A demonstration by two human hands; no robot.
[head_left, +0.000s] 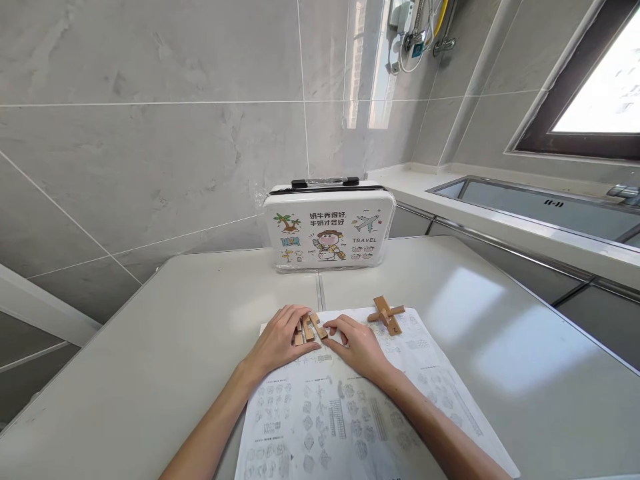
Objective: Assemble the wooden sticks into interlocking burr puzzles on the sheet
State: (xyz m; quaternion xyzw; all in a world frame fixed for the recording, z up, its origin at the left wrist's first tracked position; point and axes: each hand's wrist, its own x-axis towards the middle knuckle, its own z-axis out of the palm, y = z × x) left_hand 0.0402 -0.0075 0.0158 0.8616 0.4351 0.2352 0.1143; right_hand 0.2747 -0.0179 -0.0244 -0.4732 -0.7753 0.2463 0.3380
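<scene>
Several notched wooden puzzle pieces (307,329) lie side by side on a printed instruction sheet (320,413). My left hand (281,339) curls around them from the left, fingers at the far ends and thumb along the near ends. From the right, my right hand (359,343) has its thumb and index finger at the near end of the rightmost wooden puzzle piece (318,325). Beyond my right hand, a few more wooden pieces (383,313) sit crossed together on the sheet's far right part. My fingers partly cover the leftmost pieces.
A white travel case (330,230) with cartoon prints and a black handle stands upright at the back of the white table (165,347), near the tiled wall. To the right is a counter with a sink (530,207); a window is above it.
</scene>
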